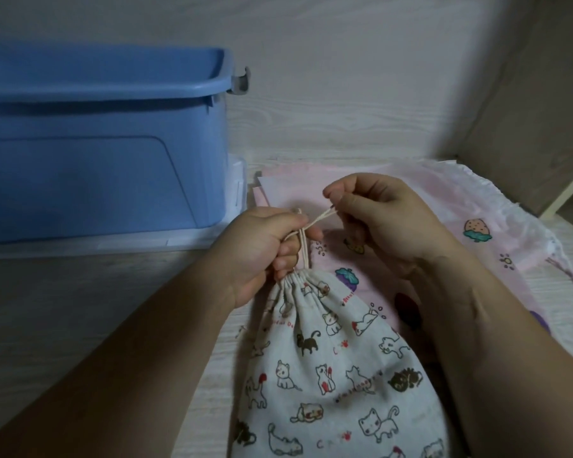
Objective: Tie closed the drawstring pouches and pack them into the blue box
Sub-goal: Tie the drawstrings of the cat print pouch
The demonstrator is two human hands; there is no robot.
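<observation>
A white drawstring pouch printed with cats (338, 368) lies in front of me, its neck gathered tight. My left hand (262, 249) grips the cream drawstring (304, 249) just above the gathered neck. My right hand (374, 213) pinches the free end of the same drawstring and holds it up to the right. Under and behind the cat pouch lie pink pouches with a fruit print (476, 233). The blue box (106, 140) stands open at the left, beyond my left hand.
The blue box sits on a white lid or tray (238, 180). A light wood-grain floor (80, 309) lies all around. A wooden furniture panel (536, 127) rises at the right, behind the pink pouches.
</observation>
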